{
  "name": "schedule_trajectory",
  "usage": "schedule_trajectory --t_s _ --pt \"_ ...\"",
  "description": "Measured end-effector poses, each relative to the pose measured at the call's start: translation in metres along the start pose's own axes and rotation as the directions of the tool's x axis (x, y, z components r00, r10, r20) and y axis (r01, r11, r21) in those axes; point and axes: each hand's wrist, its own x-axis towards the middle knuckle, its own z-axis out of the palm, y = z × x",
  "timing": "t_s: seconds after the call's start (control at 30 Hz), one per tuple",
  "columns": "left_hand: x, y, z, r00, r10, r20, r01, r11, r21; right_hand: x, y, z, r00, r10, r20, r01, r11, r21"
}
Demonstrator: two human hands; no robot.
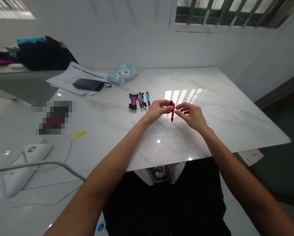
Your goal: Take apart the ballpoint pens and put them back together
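Observation:
A red pen (173,112) with a black tip stands nearly upright just above the white marble table (235,108). My left hand (157,110) pinches its upper end from the left. My right hand (190,114) touches the same pen from the right with its fingertips. To the left of my hands lie several red and teal pens (138,101) side by side on the table.
At the table's back left lie papers (73,78), a black box-like device (88,84) with a cord, and a clear plastic packet (122,74). A yellow strip (78,135) and white cables with a white device (29,164) lie near the left. A wall stands behind the table.

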Motion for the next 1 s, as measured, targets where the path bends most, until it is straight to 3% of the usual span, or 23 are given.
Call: schedule_trajectory --t_s 0.13,0.27,0.37,0.63,1.0 --pt "0.003 -0.002 -0.004 0.995 -0.043 -0.085 0.036 0.997 -0.075 -0.016 0.018 -0.038 0.996 -0.068 -0.055 0.05 0.958 -0.281" --pt "0.004 -0.003 -0.01 0.977 -0.132 -0.164 0.105 0.981 -0.166 -0.037 0.05 -0.072 0.992 -0.04 -0.122 -0.024 0.876 -0.482" --pt "0.004 -0.002 -0.011 0.968 -0.17 -0.185 0.13 0.969 -0.208 -0.052 0.07 -0.086 0.989 0.007 -0.145 -0.09 0.818 -0.568" --pt "0.005 0.0 -0.011 0.959 -0.15 -0.24 0.1 0.973 -0.208 -0.063 0.076 -0.08 0.984 0.119 -0.131 -0.173 0.806 -0.566" --pt "0.004 0.002 -0.007 0.964 -0.145 -0.224 0.104 0.977 -0.187 -0.056 0.071 -0.074 0.981 0.146 -0.128 -0.192 0.83 -0.524"
